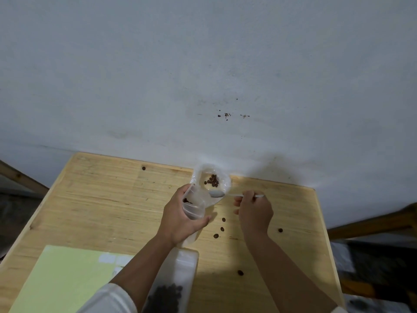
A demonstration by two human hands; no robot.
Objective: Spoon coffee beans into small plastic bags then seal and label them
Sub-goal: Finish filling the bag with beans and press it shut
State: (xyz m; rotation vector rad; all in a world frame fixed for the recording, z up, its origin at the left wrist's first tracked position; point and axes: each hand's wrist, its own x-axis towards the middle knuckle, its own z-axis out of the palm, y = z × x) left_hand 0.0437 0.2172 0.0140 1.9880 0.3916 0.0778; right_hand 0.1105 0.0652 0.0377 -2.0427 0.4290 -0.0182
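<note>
Clear plastic bag (195, 205) is gripped by the left hand (180, 219) near the desk's (101, 199) far edge; a white spoon (228, 194), pinched in the right hand (253, 211), is held over the open bean pouch (212, 180) at that edge.

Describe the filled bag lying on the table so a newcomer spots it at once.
Start at the wooden table and go to its near edge, between the person's forearms. The filled bag lies flat there, right of the pale green sheet. Unlike the bag in the left hand, nobody holds it, and dark beans pile at its near end.
</note>
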